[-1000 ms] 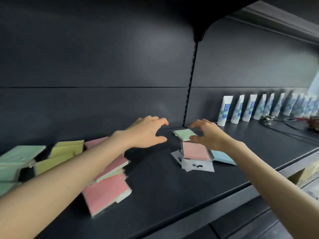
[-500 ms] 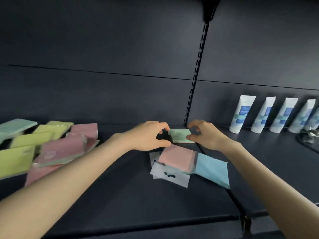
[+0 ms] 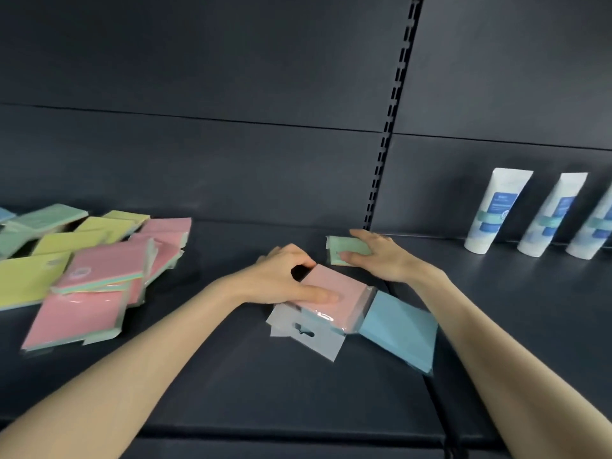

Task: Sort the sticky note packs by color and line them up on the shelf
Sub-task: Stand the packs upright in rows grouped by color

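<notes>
I see two bare hands over a dark shelf [image 3: 231, 392]. My left hand [image 3: 281, 279] lies with thumb and fingers clamped on one pink pack [image 3: 334, 296] in clear wrap, which partly covers one blue pack [image 3: 400, 329] beside it. My right hand [image 3: 381, 260] rests on one green pack [image 3: 344, 248] near the back wall, fingers pressed on it. Far left lies a loose heap [image 3: 89, 270] of pink, yellow and green packs, overlapping; I cannot count them exactly. Three white tubes [image 3: 493, 210] stand upright at the right
</notes>
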`<state>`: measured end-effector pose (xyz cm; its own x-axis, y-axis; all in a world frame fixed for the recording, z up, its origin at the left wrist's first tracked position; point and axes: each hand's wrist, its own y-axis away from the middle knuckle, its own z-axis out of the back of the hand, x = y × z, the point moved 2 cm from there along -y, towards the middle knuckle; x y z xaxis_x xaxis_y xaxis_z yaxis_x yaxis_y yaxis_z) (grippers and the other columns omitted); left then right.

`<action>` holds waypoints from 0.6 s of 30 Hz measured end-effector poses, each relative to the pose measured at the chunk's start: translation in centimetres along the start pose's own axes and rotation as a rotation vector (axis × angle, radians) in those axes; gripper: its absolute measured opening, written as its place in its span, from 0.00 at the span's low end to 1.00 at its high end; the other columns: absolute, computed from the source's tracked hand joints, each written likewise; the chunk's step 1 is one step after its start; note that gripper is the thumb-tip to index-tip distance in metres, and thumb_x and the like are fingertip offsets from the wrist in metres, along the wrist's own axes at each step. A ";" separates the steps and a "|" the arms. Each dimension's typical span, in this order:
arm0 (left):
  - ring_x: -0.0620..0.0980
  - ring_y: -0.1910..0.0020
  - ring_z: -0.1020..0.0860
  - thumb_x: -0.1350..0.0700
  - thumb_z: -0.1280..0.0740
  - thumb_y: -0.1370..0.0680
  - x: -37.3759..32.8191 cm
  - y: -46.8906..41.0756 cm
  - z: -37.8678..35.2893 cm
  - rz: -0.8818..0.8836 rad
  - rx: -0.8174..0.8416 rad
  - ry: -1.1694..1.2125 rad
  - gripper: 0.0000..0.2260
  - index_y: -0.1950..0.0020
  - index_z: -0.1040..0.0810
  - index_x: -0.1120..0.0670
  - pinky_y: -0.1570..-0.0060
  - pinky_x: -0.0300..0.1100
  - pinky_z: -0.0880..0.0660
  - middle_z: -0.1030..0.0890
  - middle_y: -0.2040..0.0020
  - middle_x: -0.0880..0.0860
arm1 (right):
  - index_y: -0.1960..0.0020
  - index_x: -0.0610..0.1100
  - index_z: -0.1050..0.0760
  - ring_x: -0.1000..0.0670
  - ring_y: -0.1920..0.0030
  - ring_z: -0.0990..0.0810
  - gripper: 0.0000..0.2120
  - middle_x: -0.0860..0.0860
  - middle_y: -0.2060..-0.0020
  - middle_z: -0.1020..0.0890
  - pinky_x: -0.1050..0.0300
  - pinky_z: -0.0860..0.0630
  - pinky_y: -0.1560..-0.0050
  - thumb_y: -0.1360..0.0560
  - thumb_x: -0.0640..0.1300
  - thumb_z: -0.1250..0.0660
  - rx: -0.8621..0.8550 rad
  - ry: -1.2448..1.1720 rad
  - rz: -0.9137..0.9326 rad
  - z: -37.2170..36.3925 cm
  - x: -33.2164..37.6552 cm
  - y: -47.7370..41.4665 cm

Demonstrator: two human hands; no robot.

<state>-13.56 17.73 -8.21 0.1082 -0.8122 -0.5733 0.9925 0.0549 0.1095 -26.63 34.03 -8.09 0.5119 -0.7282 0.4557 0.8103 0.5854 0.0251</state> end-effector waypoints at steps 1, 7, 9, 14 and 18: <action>0.44 0.35 0.37 0.25 0.34 0.45 0.2 -0.1 -0.1 -0.008 -0.016 0.034 0.33 0.44 0.26 0.38 0.33 0.46 0.36 0.32 0.40 0.35 | 0.24 0.51 0.44 0.45 0.24 0.46 0.33 0.50 0.25 0.40 0.45 0.47 0.26 0.24 0.60 0.39 0.004 0.014 0.002 -0.1 0.0 0.0; 0.39 0.46 0.25 0.39 0.24 0.36 -0.1 0.2 0.0 -0.040 -0.027 0.237 0.22 0.46 0.25 0.43 0.48 0.41 0.24 0.23 0.46 0.40 | 0.26 0.49 0.39 0.44 0.29 0.43 0.34 0.47 0.31 0.36 0.49 0.43 0.29 0.27 0.58 0.32 -0.010 -0.071 -0.002 -0.1 -0.3 -0.2; 0.40 0.49 0.21 0.45 0.23 0.34 -0.4 0.6 0.2 -0.060 -0.048 0.311 0.21 0.46 0.26 0.47 0.47 0.45 0.22 0.20 0.48 0.43 | 0.28 0.47 0.37 0.45 0.30 0.42 0.36 0.47 0.34 0.35 0.52 0.41 0.31 0.30 0.58 0.29 -0.042 -0.100 -0.018 -0.1 -0.3 -0.3; 0.50 0.51 0.19 0.53 0.21 0.35 -0.3 1.2 0.6 -0.046 -0.126 0.439 0.23 0.45 0.28 0.52 0.49 0.48 0.21 0.16 0.51 0.48 | 0.56 0.48 0.28 0.50 0.54 0.30 0.27 0.48 0.50 0.31 0.63 0.33 0.53 0.45 0.62 0.24 -0.145 -0.227 -0.008 0.0 -0.4 -0.8; 0.47 0.58 0.17 0.56 0.20 0.36 0.3 1.2 0.9 0.002 -0.226 0.571 0.25 0.46 0.30 0.51 0.58 0.43 0.21 0.15 0.54 0.48 | 0.45 0.44 0.30 0.54 0.52 0.29 0.27 0.50 0.47 0.31 0.65 0.34 0.52 0.38 0.47 0.21 -0.174 -0.272 0.023 0.5 0.1 0.2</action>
<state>-12.36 17.03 -7.53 0.0620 -0.3760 -0.9245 0.9731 0.2286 -0.0278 -26.55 34.25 -7.62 0.4551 -0.5797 0.6760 0.8478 0.5141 -0.1299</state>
